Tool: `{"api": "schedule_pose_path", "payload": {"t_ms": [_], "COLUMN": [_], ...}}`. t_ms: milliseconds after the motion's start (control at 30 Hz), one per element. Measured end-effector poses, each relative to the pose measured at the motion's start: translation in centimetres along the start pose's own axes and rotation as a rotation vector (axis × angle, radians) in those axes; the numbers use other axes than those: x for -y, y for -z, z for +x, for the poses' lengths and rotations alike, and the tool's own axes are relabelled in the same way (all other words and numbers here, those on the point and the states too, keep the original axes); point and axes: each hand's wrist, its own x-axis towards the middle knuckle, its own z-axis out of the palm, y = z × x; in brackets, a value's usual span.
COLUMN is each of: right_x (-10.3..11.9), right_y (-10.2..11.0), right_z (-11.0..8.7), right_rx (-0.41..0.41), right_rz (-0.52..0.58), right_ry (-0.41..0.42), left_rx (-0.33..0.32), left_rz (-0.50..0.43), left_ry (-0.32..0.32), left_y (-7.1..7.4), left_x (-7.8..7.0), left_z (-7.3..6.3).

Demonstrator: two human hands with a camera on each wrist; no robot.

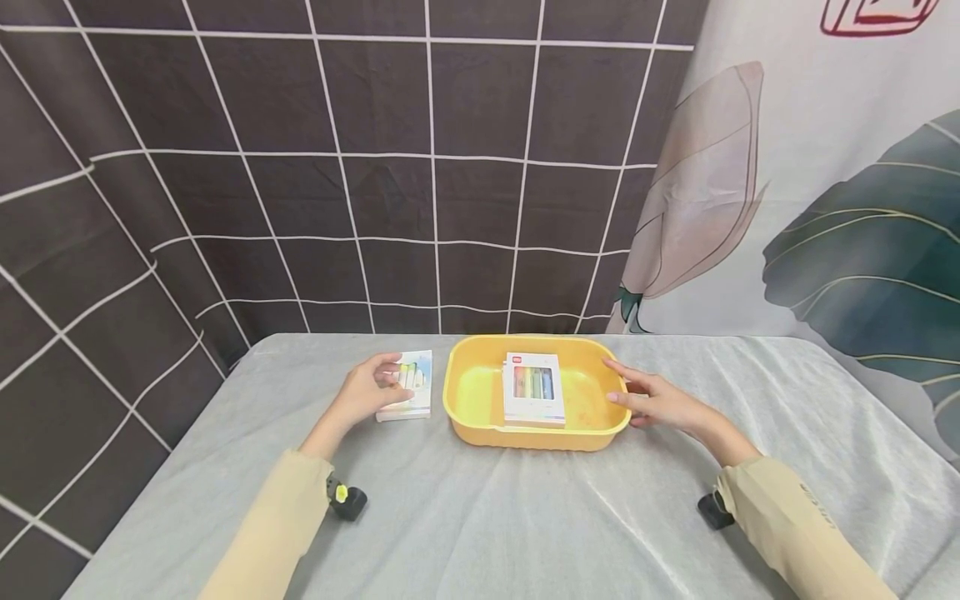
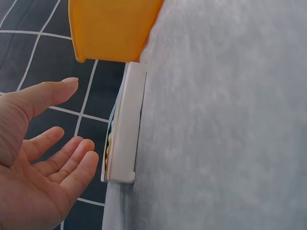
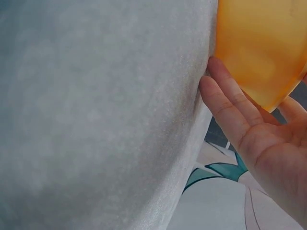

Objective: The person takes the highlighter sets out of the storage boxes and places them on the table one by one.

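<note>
In the head view my left hand [image 1: 367, 389] hovers over a flat white box [image 1: 417, 385] with pale coloured sticks on its face, lying left of a yellow plastic basin [image 1: 468, 433]. The left wrist view shows that hand's fingers [image 2: 81, 167] spread and apart from the box [image 2: 127, 129]. My right hand [image 1: 660, 404] holds the basin's right end, its thumb and a finger over the rim. Other fingers [image 3: 223, 103] lie along the outside of the basin [image 3: 264, 43], low by the cloth. Inside the basin rests another white box [image 1: 534, 410] showing a row of coloured sticks.
A light grey cloth [image 1: 480, 517] covers the table. Behind it hangs a dark curtain [image 1: 382, 200] with white grid lines, and at the right a white curtain [image 1: 810, 200] with large leaf prints. Each wrist wears a small black camera [image 1: 348, 503].
</note>
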Motion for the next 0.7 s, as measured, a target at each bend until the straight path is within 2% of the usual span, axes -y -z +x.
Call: {"api": "schedule_pose_path", "payload": {"t_ms": [700], "right_x": [0.3], "right_y": [0.0], "right_z": [-0.2], "right_rx": [0.006], "right_rz": [0.008], "right_ry": [0.02], "left_rx": [0.006], "left_rz": [-0.064], "left_ry": [-0.01], "left_y": [-1.0], "left_x": [-1.8], "left_z": [0.5]}}
